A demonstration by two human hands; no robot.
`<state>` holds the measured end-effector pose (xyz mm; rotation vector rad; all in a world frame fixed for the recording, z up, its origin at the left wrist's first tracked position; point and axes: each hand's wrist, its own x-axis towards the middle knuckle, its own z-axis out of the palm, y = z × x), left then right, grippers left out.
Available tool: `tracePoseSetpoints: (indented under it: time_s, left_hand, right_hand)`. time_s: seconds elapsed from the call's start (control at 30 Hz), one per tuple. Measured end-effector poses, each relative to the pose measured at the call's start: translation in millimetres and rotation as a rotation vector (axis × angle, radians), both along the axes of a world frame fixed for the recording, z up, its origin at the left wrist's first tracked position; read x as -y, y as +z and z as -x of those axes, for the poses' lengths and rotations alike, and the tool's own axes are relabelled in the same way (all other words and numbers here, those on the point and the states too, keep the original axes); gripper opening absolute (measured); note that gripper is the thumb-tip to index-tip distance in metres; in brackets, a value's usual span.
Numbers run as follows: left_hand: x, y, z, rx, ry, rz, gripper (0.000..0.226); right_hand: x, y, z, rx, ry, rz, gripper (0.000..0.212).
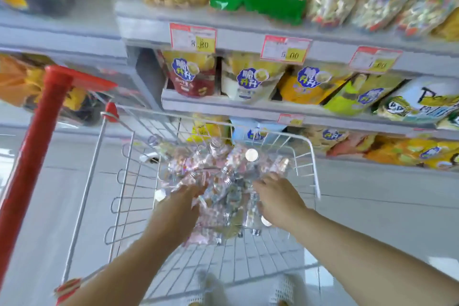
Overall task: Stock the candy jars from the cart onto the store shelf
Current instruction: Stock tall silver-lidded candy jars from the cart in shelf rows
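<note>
The jars point(219, 169) lie at two o'clock from our left hand point(185, 197) and ten from our right hand point(275, 194); we cannot tell whether either grips.

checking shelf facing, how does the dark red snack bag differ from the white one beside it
The dark red bag has a red lower half; the white bag has a white one. The dark red bag ends the row on the left; the white bag has bags on both sides. Both have yellow tops and a round blue logo.
</note>
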<state>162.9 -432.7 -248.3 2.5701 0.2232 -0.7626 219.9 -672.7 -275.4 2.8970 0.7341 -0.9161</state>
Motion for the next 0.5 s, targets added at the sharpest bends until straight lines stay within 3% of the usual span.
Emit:
tracePoseSetpoints:
  time_s: [0.13,0.3,0.4,0.5]
  left_hand:
    - [11.4,-23.0,-5.4,0.038,-0.101,-0.117,0.043]
    - [32.5,-48.3,-10.0,0.035,-0.192,-0.255,0.056]
    - [43.6,-53.0,-12.6,0.000,-0.199,-0.329,0.056]
    - [47.3,-48.7,-11.6,-0.087,-0.096,-0.240,0.056]
  right_hand:
    - [-18.9,-27.0,-11.4,0.114,0.104,0.222,0.044]
    - [-26.0,-45.9,-12.3,0.168,0.100,0.294,0.047]
    - [-22.1,-44.4,-12.5,0.140,0.056,0.245,0.047]
    - [-8.0,-36.4,-14.8,0.053,-0.063,0.080,0.043]
